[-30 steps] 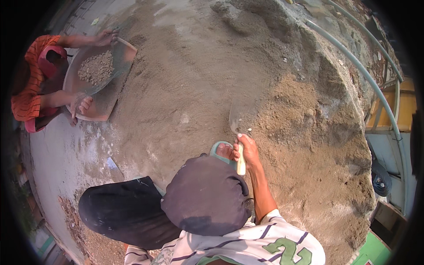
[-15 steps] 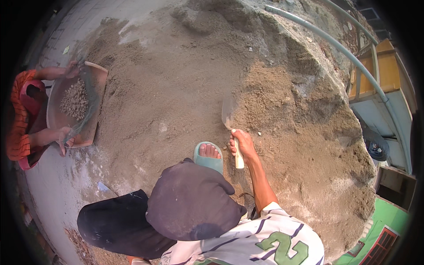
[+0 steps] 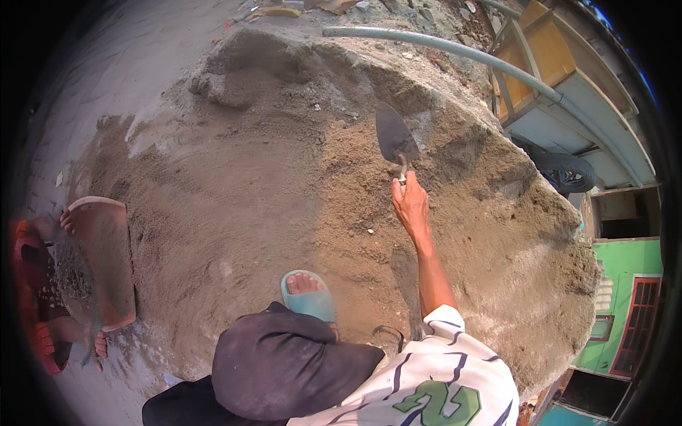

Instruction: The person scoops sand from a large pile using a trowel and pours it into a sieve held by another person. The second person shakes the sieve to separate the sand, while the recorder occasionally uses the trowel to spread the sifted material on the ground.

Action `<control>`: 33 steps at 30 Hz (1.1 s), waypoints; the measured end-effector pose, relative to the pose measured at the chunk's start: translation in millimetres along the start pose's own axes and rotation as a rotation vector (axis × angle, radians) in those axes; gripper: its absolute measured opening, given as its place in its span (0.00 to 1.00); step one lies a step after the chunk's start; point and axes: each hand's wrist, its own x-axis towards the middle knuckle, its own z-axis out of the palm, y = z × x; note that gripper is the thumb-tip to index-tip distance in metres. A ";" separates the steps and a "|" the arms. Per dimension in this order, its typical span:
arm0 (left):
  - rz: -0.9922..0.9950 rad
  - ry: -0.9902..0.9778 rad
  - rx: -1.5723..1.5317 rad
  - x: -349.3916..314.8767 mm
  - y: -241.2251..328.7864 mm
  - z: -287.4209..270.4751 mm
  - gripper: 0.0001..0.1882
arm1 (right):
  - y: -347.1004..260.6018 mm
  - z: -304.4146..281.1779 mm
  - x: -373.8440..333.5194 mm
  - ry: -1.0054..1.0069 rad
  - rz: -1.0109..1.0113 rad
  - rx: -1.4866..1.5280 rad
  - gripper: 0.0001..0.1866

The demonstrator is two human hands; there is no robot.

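My right hand (image 3: 410, 202) is closed round the handle of a trowel (image 3: 396, 135). The trowel's grey, rounded blade points away from me and rests on or just above the slope of a brown sand heap (image 3: 490, 234); I cannot tell whether it touches. Loose, lighter sand lies around and below the blade. My left hand is out of sight. Close to my body, my foot in a pale green sandal (image 3: 310, 295) stands on the sand, beside my dark-trousered knee (image 3: 277, 362).
At the left, a co-worker in orange holds a reddish tray (image 3: 110, 270) with dark mesh, partly blurred. A grey pipe (image 3: 440, 44) crosses the heap's far edge. Beyond stand a wooden cabinet (image 3: 536, 42), a black tyre (image 3: 568, 170) and a green wall (image 3: 625, 263).
My right hand and the trowel have moved farther away, up the heap. The view has shifted, and the co-worker's tray sits lower in it; the stony lump in it no longer shows clearly.
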 end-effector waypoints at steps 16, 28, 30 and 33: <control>0.304 -0.110 0.013 15.8 157.1 -77.1 0.10 | 140.1 1.3 -26.1 -0.397 0.143 -0.433 0.15; 0.970 -0.325 0.897 -57.0 343.4 49.6 0.17 | 25.3 -403.0 -138.1 0.399 0.720 -1.006 0.16; 0.912 -0.372 1.030 -40.0 329.1 43.1 0.16 | 25.8 -492.0 -173.6 0.408 0.851 -1.211 0.19; 1.103 -0.360 0.966 -19.6 313.0 37.7 0.11 | 95.0 -573.8 -201.5 0.297 1.146 -1.024 0.18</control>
